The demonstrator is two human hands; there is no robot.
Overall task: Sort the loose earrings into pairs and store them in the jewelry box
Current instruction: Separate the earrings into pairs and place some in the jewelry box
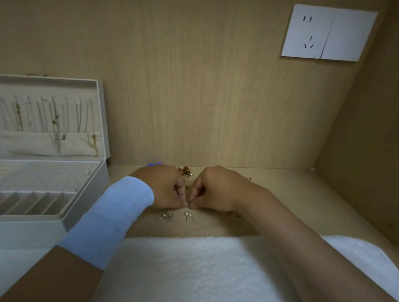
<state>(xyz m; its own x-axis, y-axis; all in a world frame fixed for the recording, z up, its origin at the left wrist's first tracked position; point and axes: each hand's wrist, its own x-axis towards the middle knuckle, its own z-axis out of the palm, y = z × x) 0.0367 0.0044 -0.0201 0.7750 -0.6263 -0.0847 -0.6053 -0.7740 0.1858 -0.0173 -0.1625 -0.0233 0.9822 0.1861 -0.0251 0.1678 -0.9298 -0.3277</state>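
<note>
Pinching in from both sides, the left hand [166,190] and the right hand [211,193] meet fingertip to fingertip, and between the two grips sits one tiny silvery earring [186,205], low over the wooden worktop [284,196]. Each grip is closed to a thumb-and-forefinger pinch on it, the other fingers curled under.

Just in front of the grips lie two pearl studs [189,216] side by side, and left of those a small cluster of studs [165,215]. Behind the knuckles peeks an orange-and-gold earring [185,171], half hidden. A blue piece [154,164] is almost wholly covered by the left hand. More bits [235,214] lie tucked by the right wrist, too blurred to name.

Well off to the left stands the jewelry box [23,234], lid up, chains [54,120] hanging inside, its left side cut off by the frame. A white fluffy cloth [188,265] lies under both forearms.
</note>
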